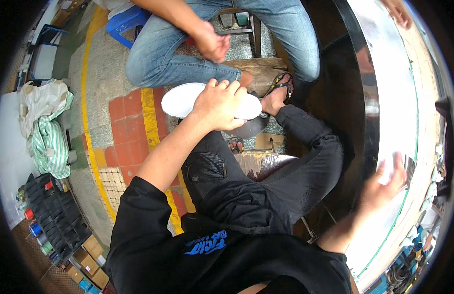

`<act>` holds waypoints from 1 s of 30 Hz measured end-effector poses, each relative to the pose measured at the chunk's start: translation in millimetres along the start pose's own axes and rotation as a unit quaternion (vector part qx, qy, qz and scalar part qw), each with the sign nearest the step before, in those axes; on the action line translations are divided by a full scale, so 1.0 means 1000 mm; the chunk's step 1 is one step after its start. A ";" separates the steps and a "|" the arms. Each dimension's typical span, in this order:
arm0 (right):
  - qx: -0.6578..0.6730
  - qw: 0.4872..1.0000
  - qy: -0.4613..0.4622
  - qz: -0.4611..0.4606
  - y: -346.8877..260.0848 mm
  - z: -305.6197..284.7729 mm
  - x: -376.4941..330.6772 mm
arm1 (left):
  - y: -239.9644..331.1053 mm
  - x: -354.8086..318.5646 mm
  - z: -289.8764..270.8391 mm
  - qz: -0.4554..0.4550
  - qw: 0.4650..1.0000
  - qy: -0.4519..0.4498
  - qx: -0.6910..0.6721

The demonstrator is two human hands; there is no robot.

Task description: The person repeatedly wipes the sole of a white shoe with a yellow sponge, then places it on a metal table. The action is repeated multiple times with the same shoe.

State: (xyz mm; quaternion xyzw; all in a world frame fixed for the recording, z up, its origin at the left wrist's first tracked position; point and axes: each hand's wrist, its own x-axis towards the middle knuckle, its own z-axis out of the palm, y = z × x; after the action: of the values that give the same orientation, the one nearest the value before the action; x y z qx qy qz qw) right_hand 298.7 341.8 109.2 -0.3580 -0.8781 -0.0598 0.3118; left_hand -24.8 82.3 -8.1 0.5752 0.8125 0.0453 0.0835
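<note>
Black-sleeved over my knees, my left hand (pixel 218 104) clamps down on the white shoe insole (pixel 187 99), long axis running left-right, while my blurred right hand (pixel 386 183) reaches toward the steel table (pixel 383 73), grip unclear.

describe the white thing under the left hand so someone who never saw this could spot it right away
Start at the red tiles and yellow stripe on the floor. Just right of them the left hand presses on a flat white oval piece, shaped like a shoe insole. It is the only plain white flat shape among the dark trousers and jeans.
</note>
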 end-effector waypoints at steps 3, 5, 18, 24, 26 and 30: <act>0.457 0.872 -0.163 -0.063 -0.127 0.090 -0.007 | 0.000 0.004 -0.002 -0.002 1.000 -0.020 0.002; 0.621 0.710 -0.284 0.170 -0.195 0.164 -0.035 | 0.000 0.004 -0.002 0.005 1.000 -0.011 0.000; 0.802 0.535 -0.141 0.228 -0.223 0.279 -0.126 | -0.004 0.027 -0.001 0.034 0.996 -0.064 -0.046; 0.728 0.609 -0.174 0.263 -0.216 0.270 -0.130 | 0.009 0.013 0.003 0.004 1.000 0.015 -0.014; 0.729 0.593 -0.181 0.290 -0.215 0.269 -0.130 | 0.016 -0.011 0.011 -0.010 0.989 0.142 -0.030; 0.715 0.619 -0.169 0.278 -0.213 0.274 -0.126 | 0.007 -0.107 0.026 -0.206 0.899 0.376 -0.092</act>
State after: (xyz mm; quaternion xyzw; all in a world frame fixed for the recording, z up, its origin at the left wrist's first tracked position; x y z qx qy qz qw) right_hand 87.4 199.9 -159.4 -0.2528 -0.5399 0.7375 0.3173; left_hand 21.4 -16.4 -23.3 0.3251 0.8758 0.3145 -0.1683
